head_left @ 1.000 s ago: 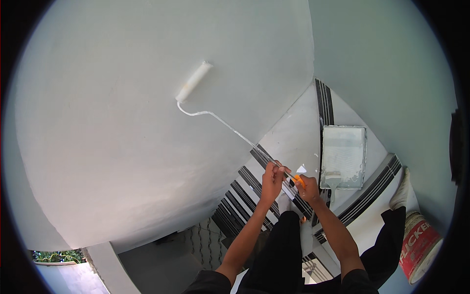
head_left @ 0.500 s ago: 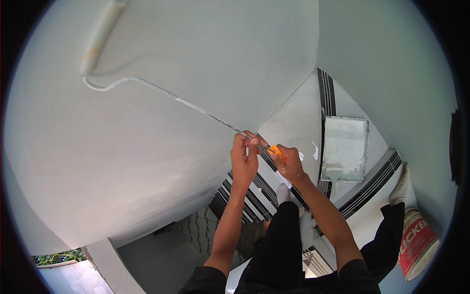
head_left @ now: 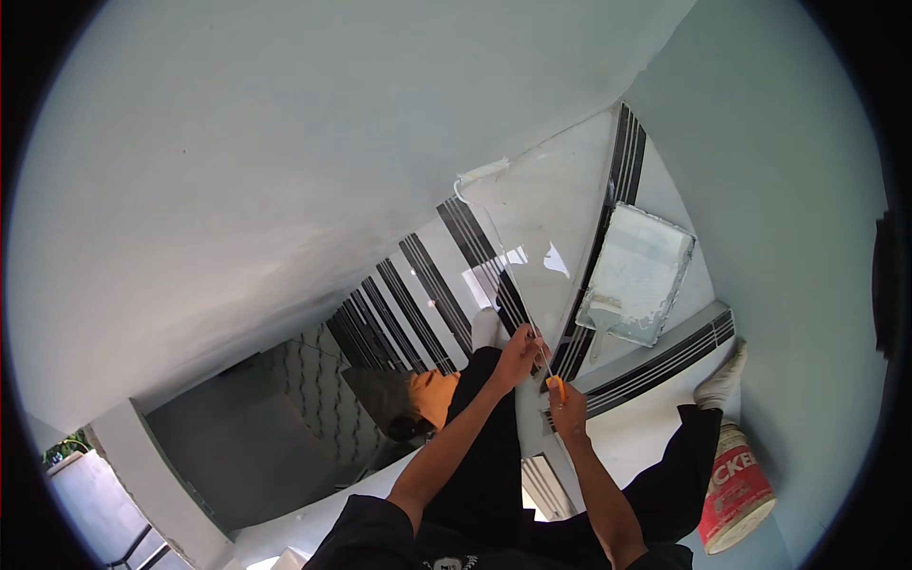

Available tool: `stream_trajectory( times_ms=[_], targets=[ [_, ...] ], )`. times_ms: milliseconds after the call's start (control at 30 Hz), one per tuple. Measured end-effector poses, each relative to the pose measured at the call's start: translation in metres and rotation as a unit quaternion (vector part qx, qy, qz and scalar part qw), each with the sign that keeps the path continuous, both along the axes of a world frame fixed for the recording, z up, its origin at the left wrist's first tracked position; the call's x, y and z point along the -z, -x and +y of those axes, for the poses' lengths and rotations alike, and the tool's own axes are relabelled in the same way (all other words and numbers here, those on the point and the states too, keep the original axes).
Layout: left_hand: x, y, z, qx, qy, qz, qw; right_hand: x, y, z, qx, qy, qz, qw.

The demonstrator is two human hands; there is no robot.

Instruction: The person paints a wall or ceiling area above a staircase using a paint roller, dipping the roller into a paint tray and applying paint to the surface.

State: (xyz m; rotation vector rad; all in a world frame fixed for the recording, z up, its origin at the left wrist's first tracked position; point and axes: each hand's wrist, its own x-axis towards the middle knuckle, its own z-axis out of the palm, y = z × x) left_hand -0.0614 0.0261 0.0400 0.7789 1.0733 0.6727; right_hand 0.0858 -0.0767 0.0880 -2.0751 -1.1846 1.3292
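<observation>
Both hands grip a long paint roller. My left hand [head_left: 522, 353] is closed on its thin metal rod, and my right hand [head_left: 566, 404] is closed on its orange handle [head_left: 556, 388], lower down. The white roller head [head_left: 483, 172] is at the far end, near where the pale wall [head_left: 285, 142] meets the white stair tread [head_left: 565, 190]; I cannot tell whether it touches either. Right of the rod lies a paint tray [head_left: 646, 256] with white paint, and a flat brush [head_left: 603, 315] rests at its near end.
Black-striped stairs [head_left: 427, 285] descend leftward to a grey floor [head_left: 228, 456]. A green-grey wall [head_left: 788, 237] rises at right above a red-and-white bucket [head_left: 736, 484]. My socked feet [head_left: 484, 328] are on the steps. An orange shape [head_left: 432, 394] below them is unclear.
The roller has swung from high on the left wall down and rightward toward the stair corner. Both hands have moved lower in view, still gripping it. The view has also shifted.
</observation>
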Motion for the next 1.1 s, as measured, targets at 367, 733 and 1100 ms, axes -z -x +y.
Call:
stream_trajectory(
  times_ms=[367,733,1100],
  targets=[
    [-0.105,-0.038,0.023,-0.014,0.119,-0.154,0.981,-0.171,-0.058,0.031,-0.038,0.151,0.059,0.986],
    [-0.136,-0.021,0.097,-0.068,0.071,-0.155,0.983,-0.214,-0.027,0.122,-0.038,0.020,-0.002,0.999],
    [0.004,0.016,0.139,-0.111,0.159,-0.040,0.980,-0.073,0.013,0.178,-0.074,0.033,0.021,0.997]
  ],
)
